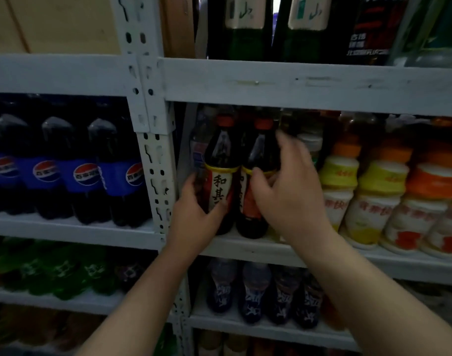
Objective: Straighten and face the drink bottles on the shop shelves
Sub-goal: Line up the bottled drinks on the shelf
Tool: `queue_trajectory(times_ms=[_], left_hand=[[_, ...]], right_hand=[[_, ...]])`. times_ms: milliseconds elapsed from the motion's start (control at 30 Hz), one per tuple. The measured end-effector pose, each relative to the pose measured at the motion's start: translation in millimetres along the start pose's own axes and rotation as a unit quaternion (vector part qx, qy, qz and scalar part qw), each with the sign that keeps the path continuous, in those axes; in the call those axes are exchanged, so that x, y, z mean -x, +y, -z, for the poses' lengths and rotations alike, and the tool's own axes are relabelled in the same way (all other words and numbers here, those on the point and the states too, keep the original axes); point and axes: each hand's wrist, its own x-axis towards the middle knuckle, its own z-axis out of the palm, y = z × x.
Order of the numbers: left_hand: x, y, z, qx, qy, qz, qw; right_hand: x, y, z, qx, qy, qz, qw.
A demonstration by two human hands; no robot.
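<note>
Left grip (pixel 197 209) and right grip (pixel 289 194) curled, forearms outstretched

Two bare forearms (pixel 142 299), bare left hand (pixel 196 214), bare right hand (pixel 291 199), right hand's upper fingers (pixel 287 146) blurred

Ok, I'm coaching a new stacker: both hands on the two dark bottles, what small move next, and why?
Probably the right hand should twist the right bottle until its label faces front. The left bottle, gripped by the left hand, already shows its lettering squarely; the right one's lettering sits off to one side.
</note>
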Motion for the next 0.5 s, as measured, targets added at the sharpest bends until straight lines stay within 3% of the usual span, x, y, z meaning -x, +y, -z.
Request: queue_trajectory(times_ms=[200, 500], left_hand=[[1.2, -9.1, 1.9, 0.024, -0.036, -0.019, 0.999], [-1.6, -11.5, 7.6, 0.069, -0.081, 0.001, 0.994]], right_hand=[[-43.6, -9.9, -3.3, -0.066, -0.081, -0.17, 0.98], [-50.9, -7.3, -6.6, 0.053, -0.047, -0.096, 0.993]])
